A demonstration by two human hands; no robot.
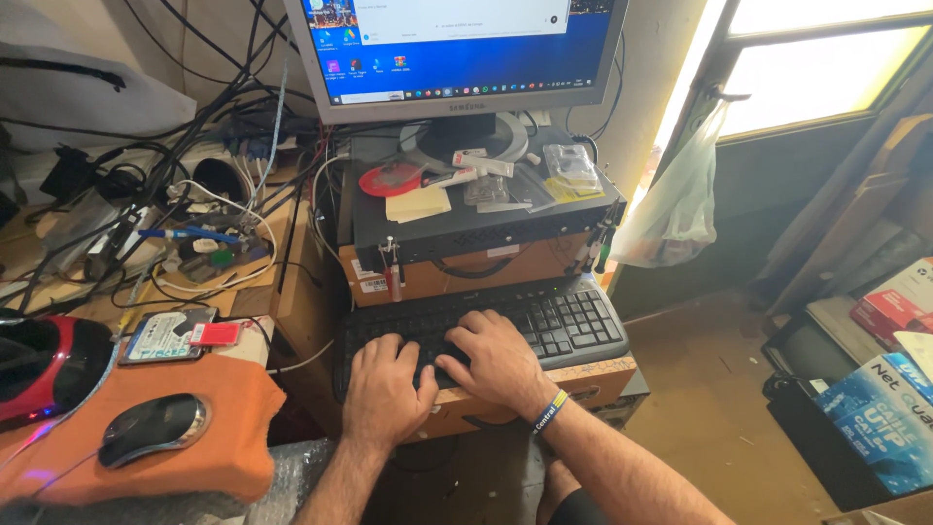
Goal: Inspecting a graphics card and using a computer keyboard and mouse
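Note:
A black keyboard (pixel 554 321) lies on a cardboard box (pixel 603 377) in front of me. My left hand (pixel 387 389) rests on its left part, fingers spread over the keys. My right hand (pixel 496 360) lies on the middle keys, fingers bent down onto them; a blue and yellow band circles that wrist. Neither hand holds anything. Above the keyboard a grey monitor (pixel 457 53) with a blue desktop stands on a flat black device (pixel 466 228).
At the left a black mouse (pixel 154 426) sits on an orange cloth (pixel 209 457), beside a bare hard drive (pixel 165 335) and a tangle of cables (pixel 175 185). A plastic bag (pixel 671 209) hangs by the window. Boxes (pixel 889 408) stack at the right.

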